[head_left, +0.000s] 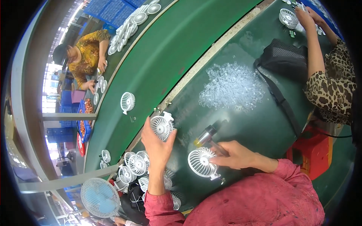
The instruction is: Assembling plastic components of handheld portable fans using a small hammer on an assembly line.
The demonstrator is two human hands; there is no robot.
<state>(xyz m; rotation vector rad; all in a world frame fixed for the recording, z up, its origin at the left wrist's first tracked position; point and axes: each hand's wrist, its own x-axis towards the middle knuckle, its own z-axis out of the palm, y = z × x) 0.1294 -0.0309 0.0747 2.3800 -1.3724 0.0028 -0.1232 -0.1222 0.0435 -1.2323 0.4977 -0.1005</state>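
My left hand (157, 148) is closed around the side of a white round fan housing (162, 128) with radial slats, held near the belt's edge strip. In my right hand (237, 154) is a small hammer (205, 136). Its head has a dark end and a yellowish end, and its handle runs under my fingers. Just left of that hand is a second white fan housing (201, 162); my thumb overlaps it, and I cannot tell whether it grips it. Beyond the hammer lies a heap of small clear plastic pieces (233, 86) on the green tabletop.
A green conveyor belt (151, 71) crosses on the left, with a lone fan housing (128, 102) on it. More fan housings (136, 164) pile beside my left forearm. A black bag (284, 56) lies at right, near a co-worker's arm (315, 49). A red stool (311, 150) stands lower right.
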